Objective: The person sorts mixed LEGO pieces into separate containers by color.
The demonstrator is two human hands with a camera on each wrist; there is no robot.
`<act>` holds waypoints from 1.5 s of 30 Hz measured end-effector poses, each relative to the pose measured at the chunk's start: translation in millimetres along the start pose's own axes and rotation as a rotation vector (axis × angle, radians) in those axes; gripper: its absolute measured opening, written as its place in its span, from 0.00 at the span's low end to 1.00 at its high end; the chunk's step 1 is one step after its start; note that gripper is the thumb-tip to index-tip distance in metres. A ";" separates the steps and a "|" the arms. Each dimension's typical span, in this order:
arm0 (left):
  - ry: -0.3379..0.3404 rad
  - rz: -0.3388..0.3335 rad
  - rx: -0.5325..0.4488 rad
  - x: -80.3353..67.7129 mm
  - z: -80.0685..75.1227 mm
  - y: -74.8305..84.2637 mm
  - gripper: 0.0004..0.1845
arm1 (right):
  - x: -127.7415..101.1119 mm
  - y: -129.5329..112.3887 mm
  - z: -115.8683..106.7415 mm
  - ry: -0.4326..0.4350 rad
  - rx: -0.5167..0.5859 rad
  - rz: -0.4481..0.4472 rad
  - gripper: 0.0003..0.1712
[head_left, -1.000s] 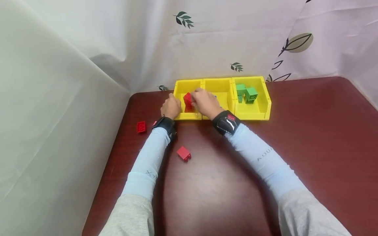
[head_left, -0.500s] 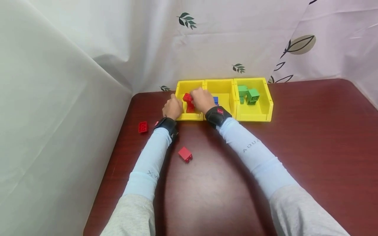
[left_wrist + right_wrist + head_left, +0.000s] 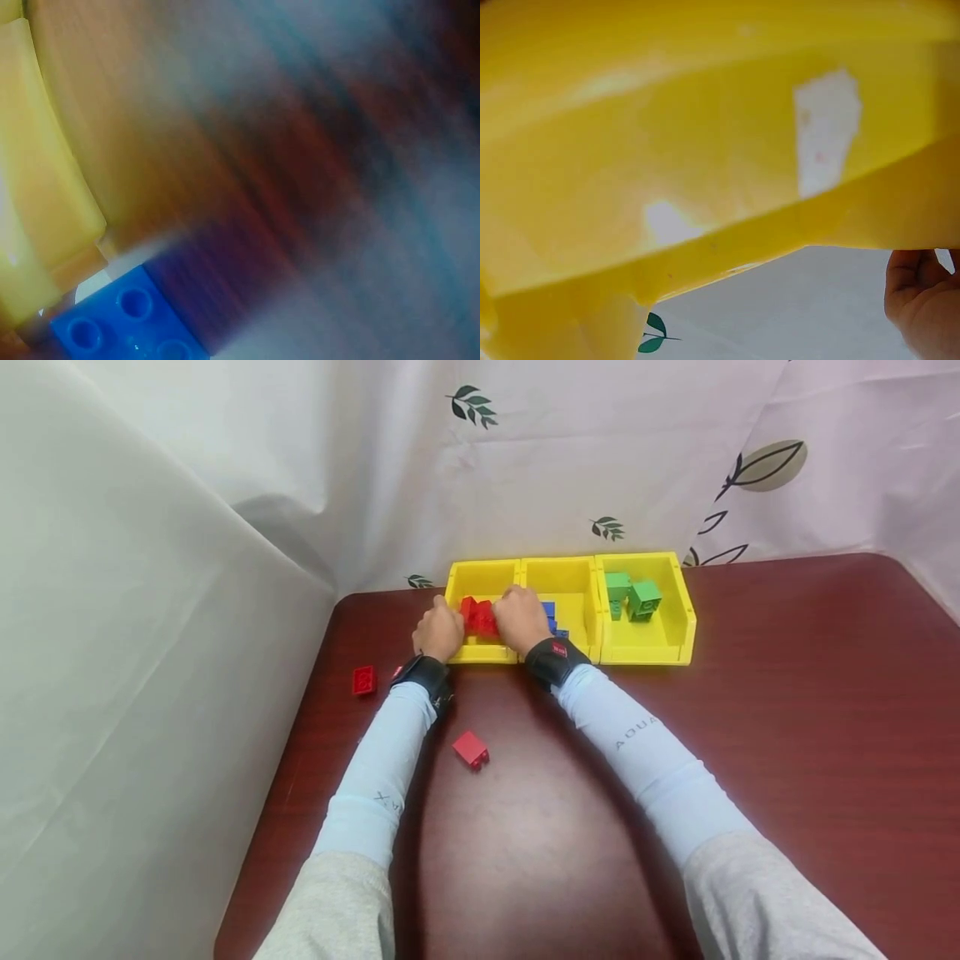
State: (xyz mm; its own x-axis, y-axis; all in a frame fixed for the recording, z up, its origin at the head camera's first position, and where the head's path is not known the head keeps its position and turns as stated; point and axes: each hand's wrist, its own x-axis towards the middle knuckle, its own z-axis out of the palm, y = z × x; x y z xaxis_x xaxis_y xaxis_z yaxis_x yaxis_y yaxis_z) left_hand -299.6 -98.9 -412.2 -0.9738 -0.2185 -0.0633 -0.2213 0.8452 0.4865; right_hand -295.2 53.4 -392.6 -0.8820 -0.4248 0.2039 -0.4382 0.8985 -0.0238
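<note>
In the head view my left hand point(image 3: 438, 631) grips the left wall of the leftmost yellow bin point(image 3: 483, 654). The right wrist view has the left hand's curled fingers point(image 3: 922, 292) at the edge of the yellow plastic. Inside that bin lie several red bricks point(image 3: 469, 612). My right hand point(image 3: 522, 619) reaches over the divider with curled fingers and appears to pinch one of them, its fingertips partly hidden. The right wrist view is mostly filled by a yellow bin wall point(image 3: 705, 172). A blue brick point(image 3: 131, 319) lies beside yellow plastic in the left wrist view.
Blue bricks point(image 3: 550, 612) lie in the middle bin and green bricks point(image 3: 643, 599) in the right bin point(image 3: 645, 653). Two red bricks rest on the table: one at the left point(image 3: 363, 680), one between the arms point(image 3: 470, 749). A white curtain point(image 3: 360, 468) hangs behind the bins.
My right hand and wrist have shifted slightly left. The red bricks in the left bin, stacked upright earlier, now sit lower and side by side. My left hand stays put.
</note>
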 end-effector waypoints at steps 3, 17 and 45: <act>-0.002 -0.013 0.006 1.0 1.0 -0.6 0.19 | -1.4 -1.7 0.3 -0.055 -0.008 -0.021 0.10; -0.012 -0.025 0.017 -0.5 7.0 1.2 0.20 | -10.4 9.8 -2.0 -0.002 0.191 -0.091 0.08; -0.005 -0.007 0.018 -2.9 -0.2 5.8 0.19 | -168.1 -87.1 -8.3 0.145 0.276 -0.378 0.13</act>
State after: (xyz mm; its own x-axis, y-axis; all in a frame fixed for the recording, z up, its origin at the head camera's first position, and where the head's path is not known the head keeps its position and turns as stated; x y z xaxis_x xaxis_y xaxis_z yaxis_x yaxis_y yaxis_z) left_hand -298.0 -93.5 -408.9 -0.9725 -0.2218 -0.0706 -0.2285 0.8525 0.4701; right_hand -107.3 47.4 -416.6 -0.6280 -0.6782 0.3817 -0.7697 0.6136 -0.1763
